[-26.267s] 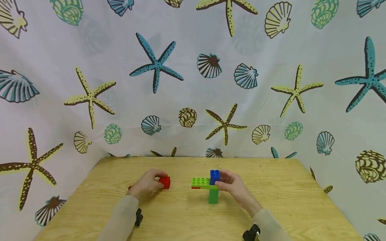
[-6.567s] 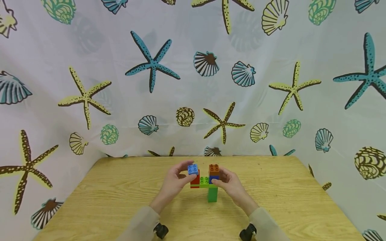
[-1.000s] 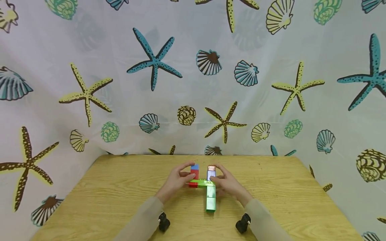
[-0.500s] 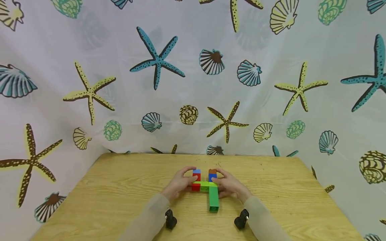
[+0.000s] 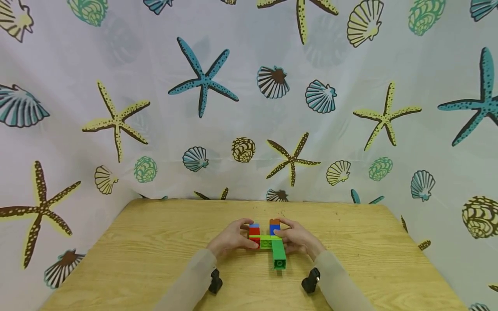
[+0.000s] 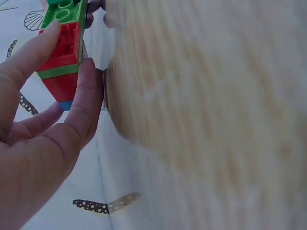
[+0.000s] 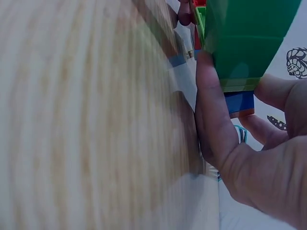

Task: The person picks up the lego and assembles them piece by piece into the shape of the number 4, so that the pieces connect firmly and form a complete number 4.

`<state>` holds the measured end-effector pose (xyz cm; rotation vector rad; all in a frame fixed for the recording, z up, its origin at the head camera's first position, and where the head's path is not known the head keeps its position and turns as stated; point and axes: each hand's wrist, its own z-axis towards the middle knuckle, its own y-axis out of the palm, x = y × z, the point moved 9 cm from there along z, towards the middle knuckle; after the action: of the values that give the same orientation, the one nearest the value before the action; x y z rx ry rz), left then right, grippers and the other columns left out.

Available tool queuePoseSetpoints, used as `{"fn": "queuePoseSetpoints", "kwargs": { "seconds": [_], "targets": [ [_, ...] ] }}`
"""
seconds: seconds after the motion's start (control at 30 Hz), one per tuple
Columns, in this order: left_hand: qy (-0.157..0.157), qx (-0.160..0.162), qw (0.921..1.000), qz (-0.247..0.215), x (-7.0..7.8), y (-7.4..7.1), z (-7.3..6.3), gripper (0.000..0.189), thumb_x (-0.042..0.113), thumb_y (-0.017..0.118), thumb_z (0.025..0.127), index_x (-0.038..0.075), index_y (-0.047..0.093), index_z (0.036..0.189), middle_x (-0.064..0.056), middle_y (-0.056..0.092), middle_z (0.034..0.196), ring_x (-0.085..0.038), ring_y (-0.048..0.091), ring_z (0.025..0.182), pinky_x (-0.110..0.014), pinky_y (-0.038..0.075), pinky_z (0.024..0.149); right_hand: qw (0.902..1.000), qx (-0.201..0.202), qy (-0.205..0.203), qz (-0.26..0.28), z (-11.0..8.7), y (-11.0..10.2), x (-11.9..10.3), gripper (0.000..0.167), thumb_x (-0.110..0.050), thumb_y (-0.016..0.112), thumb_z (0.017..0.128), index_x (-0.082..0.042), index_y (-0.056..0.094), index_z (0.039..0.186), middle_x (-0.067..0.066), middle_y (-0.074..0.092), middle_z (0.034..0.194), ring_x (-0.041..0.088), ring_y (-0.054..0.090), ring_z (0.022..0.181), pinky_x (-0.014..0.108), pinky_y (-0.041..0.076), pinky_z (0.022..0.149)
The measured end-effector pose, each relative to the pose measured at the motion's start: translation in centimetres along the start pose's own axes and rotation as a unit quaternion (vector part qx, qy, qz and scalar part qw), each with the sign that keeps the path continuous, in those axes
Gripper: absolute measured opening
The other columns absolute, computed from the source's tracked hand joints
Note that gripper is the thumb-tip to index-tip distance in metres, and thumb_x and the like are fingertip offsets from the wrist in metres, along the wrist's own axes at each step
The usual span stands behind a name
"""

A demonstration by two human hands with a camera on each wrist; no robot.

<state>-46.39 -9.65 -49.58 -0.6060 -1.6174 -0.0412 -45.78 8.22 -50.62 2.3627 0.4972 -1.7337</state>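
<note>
Both hands hold one build of toy bricks, tipped so the hollow end of its green column [image 5: 279, 252] faces the viewer. A lime bar [image 5: 266, 242] joins its two sides. Beyond the bar on the right are a blue brick [image 5: 274, 229] and a brown brick [image 5: 274, 221]; on the left, a red brick [image 5: 254, 232] and a light-blue brick [image 5: 254, 225]. My left hand [image 5: 231, 238] grips the left end, its thumb on the open underside of a lower red brick [image 6: 67, 40]. My right hand [image 5: 300, 237] grips the right side around the green column's top.
The wooden table [image 5: 155, 259] lies under the build and the hands. Behind and beside it hangs a white curtain [image 5: 233, 125] printed with starfish and shells. A black wrist camera [image 5: 215, 280] sits on the left sleeve, another camera [image 5: 311, 280] on the right.
Earlier the build stood upright; red, brown and light-blue bricks have joined it since. Over the last second it tips further, its column's end toward the viewer; my left thumb shifts to the lower red brick.
</note>
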Motion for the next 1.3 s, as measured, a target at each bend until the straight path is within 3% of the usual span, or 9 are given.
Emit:
{"fn": "queuePoseSetpoints", "kwargs": {
  "seconds": [0.13, 0.37, 0.77, 1.03, 1.3],
  "targets": [
    [0.032, 0.002, 0.9973, 0.066, 0.7, -0.2, 0.1, 0.080, 0.009, 0.086, 0.073, 0.003, 0.044, 0.141, -0.014, 0.053, 0.133, -0.030, 0.051, 0.117, -0.050, 0.044, 0.103, 0.9999, 0.008, 0.003, -0.007, 0.1, -0.1, 0.2, 0.066, -0.020, 0.058, 0.100, -0.016, 0.024, 0.157, 0.018, 0.064, 0.125, 0.021, 0.071, 0.088, 0.043, 0.059, 0.074],
    [0.039, -0.014, 0.9947, 0.094, 0.9, 0.1, 0.5, 0.078, 0.007, 0.087, 0.072, 0.004, 0.045, 0.137, -0.010, 0.062, 0.117, -0.022, 0.061, 0.090, -0.032, 0.053, 0.073, 0.9989, 0.027, 0.014, -0.034, 0.0, -0.1, 0.0, 0.066, -0.018, 0.061, 0.097, -0.013, 0.030, 0.155, 0.018, 0.065, 0.123, 0.023, 0.071, 0.090, 0.044, 0.059, 0.075],
    [0.032, -0.014, 0.9929, 0.114, 0.9, 0.1, 0.3, 0.076, 0.005, 0.088, 0.070, 0.006, 0.048, 0.134, -0.007, 0.059, 0.120, -0.022, 0.056, 0.096, -0.039, 0.051, 0.094, 0.9916, 0.063, 0.017, -0.112, 0.1, 0.2, -0.4, 0.064, -0.015, 0.065, 0.094, -0.010, 0.037, 0.151, 0.012, 0.061, 0.109, 0.020, 0.057, 0.081, 0.035, 0.058, 0.071],
    [0.035, -0.009, 0.9907, 0.131, 0.8, 0.5, 0.3, 0.074, 0.001, 0.087, 0.069, 0.006, 0.048, 0.132, -0.008, 0.059, 0.117, -0.022, 0.057, 0.094, -0.040, 0.051, 0.094, 0.9837, 0.072, -0.005, -0.165, 0.2, -0.5, -0.4, 0.054, -0.019, 0.069, 0.092, -0.006, 0.050, 0.141, 0.012, 0.059, 0.116, 0.018, 0.055, 0.083, 0.028, 0.052, 0.066],
    [0.033, -0.007, 0.9911, 0.129, 0.9, 0.6, 0.6, 0.075, -0.001, 0.086, 0.070, 0.007, 0.047, 0.133, -0.008, 0.060, 0.116, -0.022, 0.058, 0.095, -0.041, 0.052, 0.094, 0.9856, 0.057, 0.004, -0.159, 0.3, -0.7, -0.4, 0.055, -0.021, 0.068, 0.093, -0.007, 0.050, 0.142, 0.011, 0.060, 0.115, 0.017, 0.049, 0.069, 0.024, 0.045, 0.058]
  ]
}}
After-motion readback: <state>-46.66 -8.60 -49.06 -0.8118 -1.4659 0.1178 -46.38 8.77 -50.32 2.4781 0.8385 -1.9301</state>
